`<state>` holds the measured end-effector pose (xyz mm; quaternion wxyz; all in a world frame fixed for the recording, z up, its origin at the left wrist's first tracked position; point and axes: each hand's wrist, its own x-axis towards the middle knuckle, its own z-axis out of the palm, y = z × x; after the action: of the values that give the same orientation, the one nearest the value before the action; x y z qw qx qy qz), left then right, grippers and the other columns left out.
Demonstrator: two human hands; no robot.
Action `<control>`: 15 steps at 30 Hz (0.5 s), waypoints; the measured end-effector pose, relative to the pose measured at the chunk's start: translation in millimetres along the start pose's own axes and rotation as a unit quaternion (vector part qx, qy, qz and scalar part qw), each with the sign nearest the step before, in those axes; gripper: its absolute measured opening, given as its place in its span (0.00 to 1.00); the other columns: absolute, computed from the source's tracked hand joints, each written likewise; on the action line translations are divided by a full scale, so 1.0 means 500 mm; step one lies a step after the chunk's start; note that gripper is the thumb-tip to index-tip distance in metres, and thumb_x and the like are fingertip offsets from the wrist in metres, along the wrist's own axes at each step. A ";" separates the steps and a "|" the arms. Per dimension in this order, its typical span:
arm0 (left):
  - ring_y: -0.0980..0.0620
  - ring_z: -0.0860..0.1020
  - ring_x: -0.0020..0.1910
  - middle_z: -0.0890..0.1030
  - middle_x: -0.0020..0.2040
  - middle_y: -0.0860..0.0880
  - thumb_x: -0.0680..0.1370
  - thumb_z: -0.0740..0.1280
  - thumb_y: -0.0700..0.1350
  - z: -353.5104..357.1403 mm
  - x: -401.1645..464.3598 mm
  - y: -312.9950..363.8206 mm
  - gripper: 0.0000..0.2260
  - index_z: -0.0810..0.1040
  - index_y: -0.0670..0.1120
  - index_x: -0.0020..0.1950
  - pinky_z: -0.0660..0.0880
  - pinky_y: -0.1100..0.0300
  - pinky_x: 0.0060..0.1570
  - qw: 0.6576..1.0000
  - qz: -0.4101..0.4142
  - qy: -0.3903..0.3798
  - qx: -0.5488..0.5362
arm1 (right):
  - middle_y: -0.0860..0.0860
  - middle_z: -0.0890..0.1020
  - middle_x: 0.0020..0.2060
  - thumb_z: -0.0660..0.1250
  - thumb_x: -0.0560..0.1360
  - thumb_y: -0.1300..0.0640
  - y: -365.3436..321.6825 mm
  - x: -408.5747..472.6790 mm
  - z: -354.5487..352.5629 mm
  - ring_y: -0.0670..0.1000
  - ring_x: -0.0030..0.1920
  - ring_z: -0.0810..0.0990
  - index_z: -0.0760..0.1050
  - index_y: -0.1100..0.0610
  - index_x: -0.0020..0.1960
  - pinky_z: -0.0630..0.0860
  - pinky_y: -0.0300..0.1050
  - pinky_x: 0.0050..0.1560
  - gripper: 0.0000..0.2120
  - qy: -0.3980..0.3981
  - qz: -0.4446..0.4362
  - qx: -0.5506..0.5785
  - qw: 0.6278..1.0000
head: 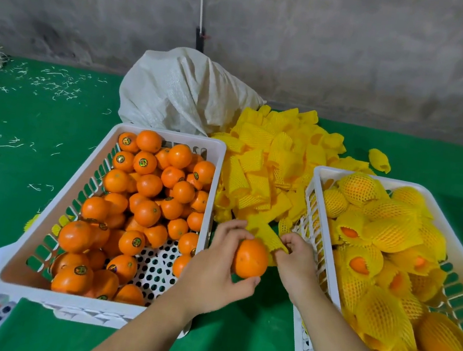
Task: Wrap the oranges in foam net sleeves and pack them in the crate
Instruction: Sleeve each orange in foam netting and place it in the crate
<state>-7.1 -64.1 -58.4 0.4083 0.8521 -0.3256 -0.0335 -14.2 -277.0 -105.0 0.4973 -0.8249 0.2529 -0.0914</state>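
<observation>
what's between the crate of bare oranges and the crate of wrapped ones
In the head view: a heap of yellow foam net sleeves, and nearer, both hands, left holding an orange, right pinching a sleeve.

The counter [38,124] is covered in bright green, with thin white shreds [56,82] scattered on it. The oranges [145,190] are deep orange, and several carry a small round dark sticker with gold. Both crates [80,184] are white, with slotted walls and a dotted floor. The foam net sleeves [267,162] are yellow with a mesh pattern. The sack [182,91] is pale grey-white and woven.
</observation>
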 end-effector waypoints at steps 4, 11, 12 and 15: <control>0.50 0.82 0.49 0.47 0.82 0.64 0.73 0.72 0.64 0.003 0.001 0.004 0.32 0.64 0.62 0.74 0.81 0.54 0.44 0.990 0.048 -0.108 0.081 | 0.48 0.79 0.38 0.73 0.74 0.62 0.001 -0.007 -0.003 0.49 0.39 0.78 0.74 0.48 0.43 0.71 0.47 0.39 0.12 -0.002 -0.034 -0.008 0.999; 0.49 0.83 0.55 0.40 0.85 0.64 0.76 0.71 0.62 0.024 0.007 -0.003 0.35 0.63 0.59 0.80 0.81 0.54 0.49 0.984 0.002 -0.127 0.123 | 0.45 0.87 0.45 0.75 0.77 0.55 -0.009 -0.032 -0.033 0.45 0.47 0.85 0.80 0.37 0.50 0.81 0.47 0.49 0.12 -0.112 -0.091 0.093 0.985; 0.51 0.81 0.61 0.45 0.85 0.62 0.76 0.71 0.62 0.024 0.009 -0.005 0.35 0.63 0.57 0.81 0.81 0.57 0.54 0.991 -0.014 -0.091 0.096 | 0.44 0.87 0.46 0.75 0.78 0.57 -0.010 -0.032 -0.037 0.45 0.49 0.85 0.81 0.37 0.51 0.81 0.47 0.52 0.14 -0.109 -0.097 0.094 0.985; 0.57 0.73 0.69 0.64 0.81 0.57 0.77 0.74 0.59 0.021 0.015 -0.008 0.34 0.66 0.53 0.80 0.67 0.79 0.57 0.998 -0.046 0.022 0.037 | 0.44 0.87 0.47 0.74 0.79 0.57 -0.017 -0.040 -0.038 0.47 0.52 0.85 0.82 0.39 0.54 0.81 0.53 0.56 0.12 -0.100 -0.121 0.090 0.983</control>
<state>-2.5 -73.5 -66.7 0.3819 0.8811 -0.2782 -0.0215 -36.0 -278.1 -86.4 0.5775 -0.8063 0.0904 -0.0903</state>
